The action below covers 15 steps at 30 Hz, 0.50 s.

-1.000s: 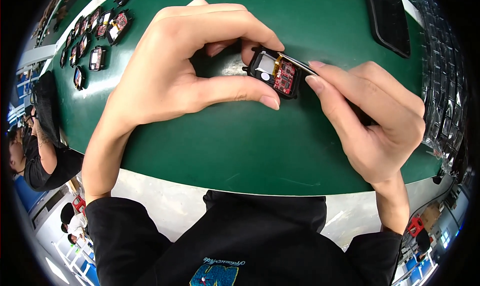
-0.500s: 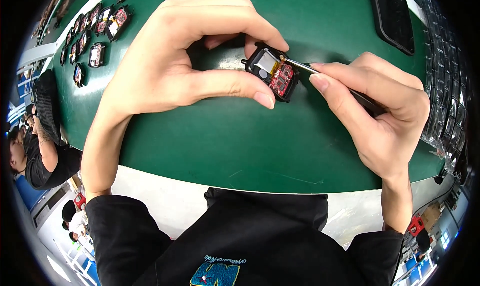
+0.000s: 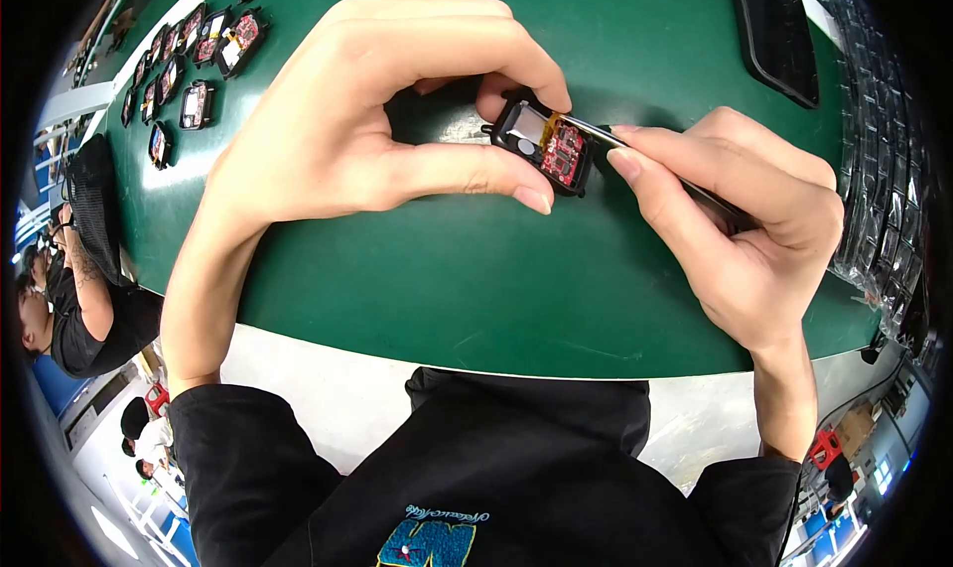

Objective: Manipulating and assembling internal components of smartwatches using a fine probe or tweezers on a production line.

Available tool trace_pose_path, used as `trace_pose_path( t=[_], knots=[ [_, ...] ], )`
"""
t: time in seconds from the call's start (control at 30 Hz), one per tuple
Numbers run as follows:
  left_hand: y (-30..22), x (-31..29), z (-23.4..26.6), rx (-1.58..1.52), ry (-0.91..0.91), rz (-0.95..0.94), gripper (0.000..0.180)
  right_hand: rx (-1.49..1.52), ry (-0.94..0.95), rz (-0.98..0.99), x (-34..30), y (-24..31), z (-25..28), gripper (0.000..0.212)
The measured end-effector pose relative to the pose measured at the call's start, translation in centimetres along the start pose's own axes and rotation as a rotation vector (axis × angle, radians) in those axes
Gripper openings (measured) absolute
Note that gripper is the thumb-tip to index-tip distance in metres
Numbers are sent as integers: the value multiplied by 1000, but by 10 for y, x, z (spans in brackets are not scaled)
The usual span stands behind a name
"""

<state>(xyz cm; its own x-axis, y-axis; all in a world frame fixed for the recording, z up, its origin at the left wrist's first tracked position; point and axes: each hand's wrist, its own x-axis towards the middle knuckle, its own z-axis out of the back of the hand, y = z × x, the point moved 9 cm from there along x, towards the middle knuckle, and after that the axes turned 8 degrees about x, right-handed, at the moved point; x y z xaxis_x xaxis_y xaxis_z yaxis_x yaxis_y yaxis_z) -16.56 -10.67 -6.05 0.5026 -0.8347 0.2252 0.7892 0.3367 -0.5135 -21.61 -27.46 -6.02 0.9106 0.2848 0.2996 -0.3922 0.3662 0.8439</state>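
Observation:
Between thumb and fingers, my left hand grips a small black device housing by its edges, just above the green table. Inside the housing lie a silver-grey battery, a red circuit board and a strip of amber tape. My right hand is closed on slim metal tweezers, pinched between thumb and forefinger. The tweezers' tip reaches the housing's upper edge, beside the amber tape and the board. Whether the tip grips anything is too small to tell.
Several similar open housings lie at the table's far left. A dark flat tray-like object rests at the far right. Rows of black parts in clear plastic line the right edge. Another person sits at the left.
My right hand and the tweezers have shifted slightly left, their tip still at the housing. The housing has tilted a little in my left hand.

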Motion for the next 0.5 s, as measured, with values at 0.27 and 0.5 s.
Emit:
trace_pose_path(
  t=[0.27, 0.5],
  knots=[
    [2, -1, -1, -57, -26, 21, 56, -9, -12, 9, -2, 1, 1, 21],
    [3, -3, -1, -88, -43, 40, 54, 11, -8, -3, -1, -1, 1, 17]
  ],
)
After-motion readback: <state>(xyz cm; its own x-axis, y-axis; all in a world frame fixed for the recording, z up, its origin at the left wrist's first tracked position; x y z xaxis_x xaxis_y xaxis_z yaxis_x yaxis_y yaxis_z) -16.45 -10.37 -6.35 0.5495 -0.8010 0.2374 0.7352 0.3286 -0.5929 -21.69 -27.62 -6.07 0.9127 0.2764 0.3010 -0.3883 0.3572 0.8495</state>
